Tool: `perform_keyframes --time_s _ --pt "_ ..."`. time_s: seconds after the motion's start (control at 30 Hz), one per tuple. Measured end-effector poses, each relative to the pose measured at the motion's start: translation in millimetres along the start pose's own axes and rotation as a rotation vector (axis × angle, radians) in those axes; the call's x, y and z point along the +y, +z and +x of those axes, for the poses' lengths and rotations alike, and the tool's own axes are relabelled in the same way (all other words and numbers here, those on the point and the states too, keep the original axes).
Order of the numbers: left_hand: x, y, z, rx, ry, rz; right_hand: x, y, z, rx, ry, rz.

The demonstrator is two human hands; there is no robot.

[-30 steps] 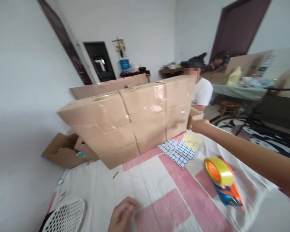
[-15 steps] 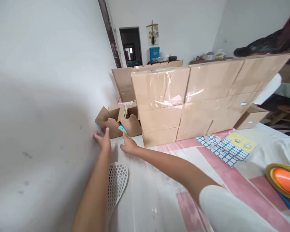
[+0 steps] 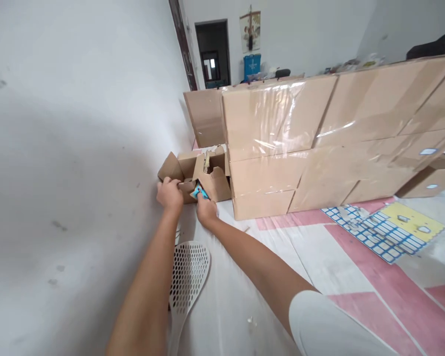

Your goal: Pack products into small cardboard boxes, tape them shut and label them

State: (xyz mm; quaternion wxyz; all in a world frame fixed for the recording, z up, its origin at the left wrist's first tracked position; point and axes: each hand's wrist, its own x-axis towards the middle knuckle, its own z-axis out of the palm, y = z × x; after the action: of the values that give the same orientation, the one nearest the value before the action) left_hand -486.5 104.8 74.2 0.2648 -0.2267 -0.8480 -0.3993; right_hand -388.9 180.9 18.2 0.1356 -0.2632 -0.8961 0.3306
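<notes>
Two small open cardboard boxes stand side by side on the cloth, close to the wall. My left hand (image 3: 169, 193) is closed over the front edge of the left box (image 3: 187, 160). A small light-blue thing (image 3: 200, 191) sits in the gap at the front, between that box and the right box (image 3: 218, 184); its kind is not clear. My right hand (image 3: 206, 211) pinches the blue thing, its thumb lying on it. The right box has a torn front flap. Shade hides most of both insides.
A large wall of taped cardboard (image 3: 267, 173) rises to the right of the small boxes. The white wall (image 3: 77, 173) is close on my left. A white perforated racket-like paddle (image 3: 190, 272) lies nearer me. A label sheet (image 3: 367, 227) lies on the pink-and-white cloth (image 3: 259, 277).
Both hands have moved in to the boxes. My left hand has closed over the left box's edge, and my right hand has taken hold of the blue thing. The view has shifted.
</notes>
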Motion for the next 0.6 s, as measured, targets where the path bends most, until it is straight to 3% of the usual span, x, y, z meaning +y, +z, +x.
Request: perform_keyframes --time_s 0.13,0.27,0.4,0.5,0.6 --pt "22 -43 -48 0.239 -0.022 -0.051 9 -23 -85 0.091 -0.066 0.148" --pt "65 -94 -139 0.441 -0.054 -0.112 62 -65 -195 0.213 -0.034 0.701" --pt "114 -135 -226 0.638 -0.101 -0.210 139 -135 -290 0.615 0.010 0.745" --pt "143 -162 -274 0.806 -0.174 -0.346 185 -201 -336 0.912 -0.016 0.691" --pt "163 -184 -310 0.770 -0.243 -0.458 205 -271 -368 1.124 -0.088 0.754"
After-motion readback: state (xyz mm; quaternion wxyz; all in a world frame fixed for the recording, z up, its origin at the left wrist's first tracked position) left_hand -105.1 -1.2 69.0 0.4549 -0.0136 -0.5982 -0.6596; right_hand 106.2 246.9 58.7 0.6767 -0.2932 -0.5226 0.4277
